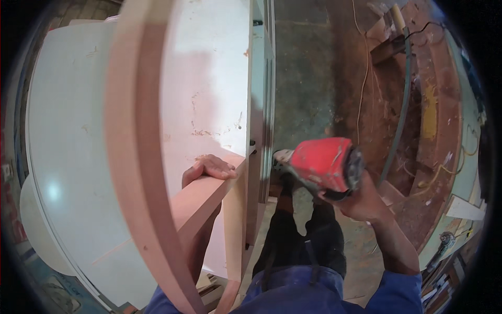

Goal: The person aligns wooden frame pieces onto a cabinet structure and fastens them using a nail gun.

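Observation:
My left hand (pixel 212 166) is closed over the end of a short wooden crosspiece (pixel 198 201), thumb and fingers wrapped on its far side. That crosspiece belongs to a pale reddish wooden frame, whose long side rail (pixel 149 157) rises past me on the left. My right hand (pixel 358 201) grips a red power drill (pixel 321 163) with a grey nose and a dark rear end. The drill is held in the air to the right of the frame, its nose pointing left, apart from the wood. Its handle is mostly hidden by the hand.
Beneath the frame is a white-topped worktable (pixel 68 131) with sawdust on it. Its right edge borders the floor (pixel 303 78). A brown wooden bench (pixel 439 99) stands on the right, with a yellow cord (pixel 442 170) and a cable (pixel 364 78) trailing nearby.

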`<state>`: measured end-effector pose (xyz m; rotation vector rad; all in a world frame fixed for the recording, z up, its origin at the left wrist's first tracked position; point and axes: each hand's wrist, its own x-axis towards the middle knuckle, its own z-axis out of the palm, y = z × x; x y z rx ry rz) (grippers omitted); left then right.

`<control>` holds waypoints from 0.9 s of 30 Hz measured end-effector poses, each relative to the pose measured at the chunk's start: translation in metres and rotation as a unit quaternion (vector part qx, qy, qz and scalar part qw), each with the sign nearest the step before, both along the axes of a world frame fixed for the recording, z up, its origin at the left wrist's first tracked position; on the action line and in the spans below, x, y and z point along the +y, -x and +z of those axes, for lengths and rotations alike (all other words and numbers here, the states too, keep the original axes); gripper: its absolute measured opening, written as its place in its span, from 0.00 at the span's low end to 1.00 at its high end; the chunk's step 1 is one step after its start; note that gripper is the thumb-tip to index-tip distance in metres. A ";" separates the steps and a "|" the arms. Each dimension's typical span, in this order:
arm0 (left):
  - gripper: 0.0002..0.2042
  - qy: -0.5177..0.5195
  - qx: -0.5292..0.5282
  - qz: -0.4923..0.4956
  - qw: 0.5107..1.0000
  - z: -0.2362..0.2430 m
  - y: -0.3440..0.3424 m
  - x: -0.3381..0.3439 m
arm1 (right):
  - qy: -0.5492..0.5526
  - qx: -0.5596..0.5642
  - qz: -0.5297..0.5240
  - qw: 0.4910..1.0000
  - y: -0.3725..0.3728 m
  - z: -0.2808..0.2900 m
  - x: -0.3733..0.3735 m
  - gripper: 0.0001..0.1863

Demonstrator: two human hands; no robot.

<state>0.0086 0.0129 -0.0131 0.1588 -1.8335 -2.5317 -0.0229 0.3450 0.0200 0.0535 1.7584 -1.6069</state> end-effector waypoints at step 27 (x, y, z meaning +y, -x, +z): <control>0.28 0.007 -0.035 -0.006 0.999 0.000 0.004 0.001 | -0.005 0.240 0.157 0.958 -0.006 -0.088 -0.034 0.36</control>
